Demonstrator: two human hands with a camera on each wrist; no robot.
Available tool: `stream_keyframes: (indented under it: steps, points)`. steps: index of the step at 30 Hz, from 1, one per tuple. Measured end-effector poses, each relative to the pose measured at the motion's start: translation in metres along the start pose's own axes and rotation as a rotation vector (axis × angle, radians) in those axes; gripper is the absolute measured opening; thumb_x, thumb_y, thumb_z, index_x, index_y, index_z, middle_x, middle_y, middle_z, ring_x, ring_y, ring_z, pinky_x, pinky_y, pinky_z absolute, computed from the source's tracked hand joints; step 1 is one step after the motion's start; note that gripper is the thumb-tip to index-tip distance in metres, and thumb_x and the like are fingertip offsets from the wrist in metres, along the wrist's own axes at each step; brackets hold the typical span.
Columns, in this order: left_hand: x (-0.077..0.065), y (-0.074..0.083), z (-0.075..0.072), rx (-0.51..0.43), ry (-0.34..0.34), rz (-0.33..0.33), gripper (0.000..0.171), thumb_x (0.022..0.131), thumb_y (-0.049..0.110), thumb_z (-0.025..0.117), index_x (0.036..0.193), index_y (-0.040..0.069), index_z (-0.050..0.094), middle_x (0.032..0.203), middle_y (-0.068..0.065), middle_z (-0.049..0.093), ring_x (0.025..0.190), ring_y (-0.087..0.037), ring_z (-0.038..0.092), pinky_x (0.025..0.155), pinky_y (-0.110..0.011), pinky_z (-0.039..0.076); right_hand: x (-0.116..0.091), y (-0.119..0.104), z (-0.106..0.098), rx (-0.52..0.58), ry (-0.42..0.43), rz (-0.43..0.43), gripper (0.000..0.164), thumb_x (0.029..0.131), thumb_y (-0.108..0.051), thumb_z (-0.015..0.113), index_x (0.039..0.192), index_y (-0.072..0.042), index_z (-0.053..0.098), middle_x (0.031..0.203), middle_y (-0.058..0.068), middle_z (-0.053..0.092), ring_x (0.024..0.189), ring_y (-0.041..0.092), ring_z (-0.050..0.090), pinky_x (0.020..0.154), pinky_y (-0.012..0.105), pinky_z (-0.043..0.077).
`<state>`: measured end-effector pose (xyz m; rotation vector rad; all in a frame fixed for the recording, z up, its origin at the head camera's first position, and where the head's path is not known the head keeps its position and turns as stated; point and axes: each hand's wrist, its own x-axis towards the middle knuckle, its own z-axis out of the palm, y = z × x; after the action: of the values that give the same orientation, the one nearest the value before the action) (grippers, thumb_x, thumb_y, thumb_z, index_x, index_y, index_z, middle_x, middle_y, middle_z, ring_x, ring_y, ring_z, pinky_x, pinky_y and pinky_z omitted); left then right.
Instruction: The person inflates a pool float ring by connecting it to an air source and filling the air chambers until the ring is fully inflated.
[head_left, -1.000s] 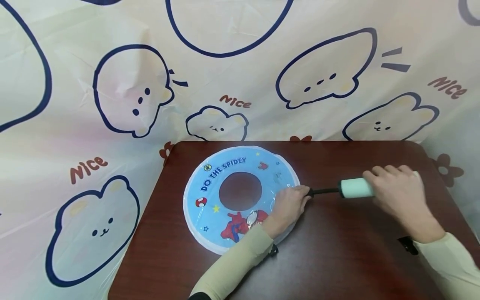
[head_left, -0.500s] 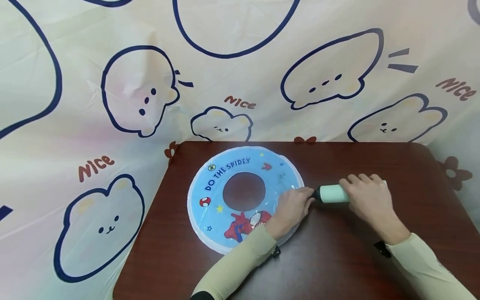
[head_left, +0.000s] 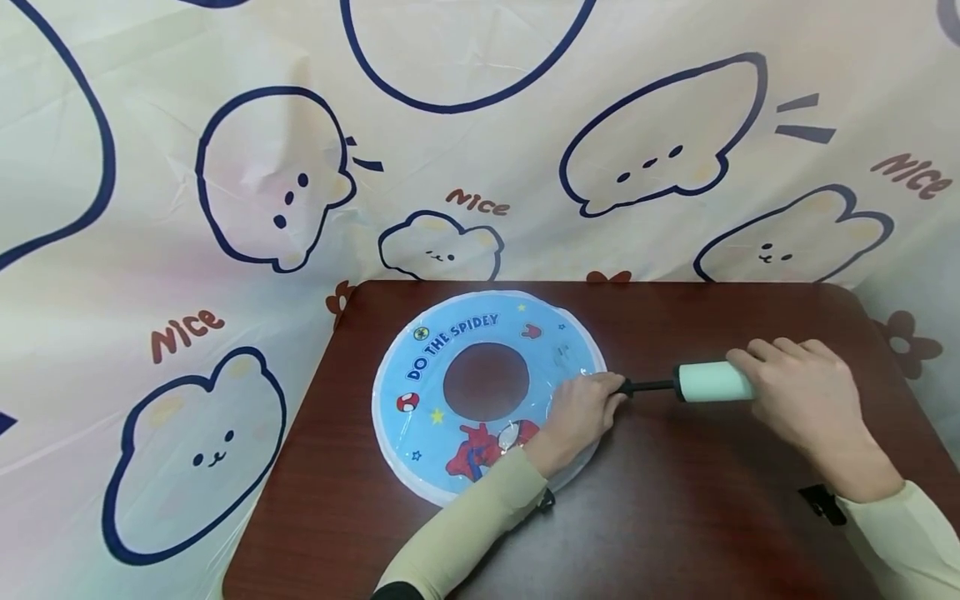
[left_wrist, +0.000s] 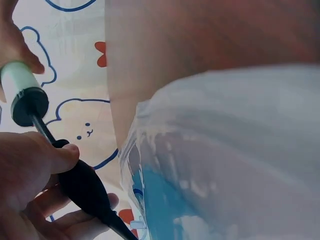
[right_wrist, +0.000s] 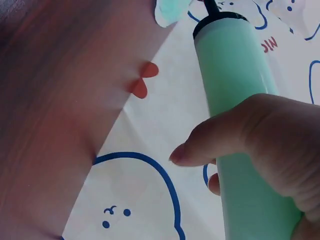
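Observation:
A blue swim ring [head_left: 420, 400] with a white rim, red cartoon figure and lettering lies on the table, puffed with air. At its right edge my left hand [head_left: 573, 421] grips the black handle end [left_wrist: 82, 187] of a hand pump; in the left wrist view its thin black tip points toward the ring's clear plastic edge. My right hand [head_left: 806, 404] wraps round the mint-green pump barrel [head_left: 716, 381], seen close up in the right wrist view. Between the hands a length of black rod [head_left: 652, 386] shows, drawn out of the barrel.
The dark brown wooden table [head_left: 675, 517] has rounded back corners. Behind and beside it hangs a pale curtain [head_left: 525, 150] printed with blue-outlined bears and the word Nice.
My right hand first slid the barrel left up to my left hand, then drew it back right, baring the rod again. The left hand and ring stay in place.

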<state>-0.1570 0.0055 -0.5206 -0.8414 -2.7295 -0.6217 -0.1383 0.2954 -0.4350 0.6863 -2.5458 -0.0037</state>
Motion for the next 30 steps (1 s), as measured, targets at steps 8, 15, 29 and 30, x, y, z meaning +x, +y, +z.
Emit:
stream_keyframes:
  steps: [8,15,29,30]
  points:
    - [0.001,-0.003,0.000,0.095,-0.005,0.013,0.009,0.107,0.026,0.067,0.106,0.019,0.073,0.111,0.008,0.079,0.091,-0.008,0.075,0.077,-0.025,0.063,-0.002,0.010,-0.009,-0.021,-0.028,0.040,0.069,0.039,0.001,0.102,0.103,-0.005,0.076,0.095,0.019,0.075,0.082,0.041,0.068,0.075,0.057,0.053]
    - [-0.001,0.001,0.006,0.056,-0.002,0.043,0.009,0.107,0.025,0.067,0.104,0.017,0.071,0.101,0.006,0.076,0.081,-0.006,0.068,0.074,-0.019,0.060,0.005,-0.020,0.030,-0.018,-0.030,-0.048,0.055,0.051,0.000,0.096,0.101,-0.005,0.074,0.091,0.016,0.074,0.078,0.039,0.069,0.066,0.054,0.053]
    - [-0.003,0.008,0.006,-0.015,0.013,-0.036,0.010,0.108,0.024,0.066,0.102,0.018,0.071,0.095,0.007,0.073,0.079,-0.005,0.065,0.077,-0.017,0.059,0.000,-0.020,0.040,0.001,0.071,-0.100,0.049,0.059,0.003,0.089,0.102,-0.006,0.070,0.093,0.016,0.072,0.082,0.038,0.067,0.066,0.051,0.053]
    - [-0.004,0.008,0.005,-0.018,0.017,-0.039,0.010,0.108,0.024,0.066,0.102,0.018,0.071,0.096,0.007,0.073,0.079,-0.006,0.065,0.077,-0.017,0.059,-0.001,-0.016,0.037,-0.003,0.082,-0.108,0.050,0.059,0.003,0.089,0.103,-0.006,0.070,0.094,0.016,0.072,0.082,0.039,0.067,0.066,0.051,0.054]
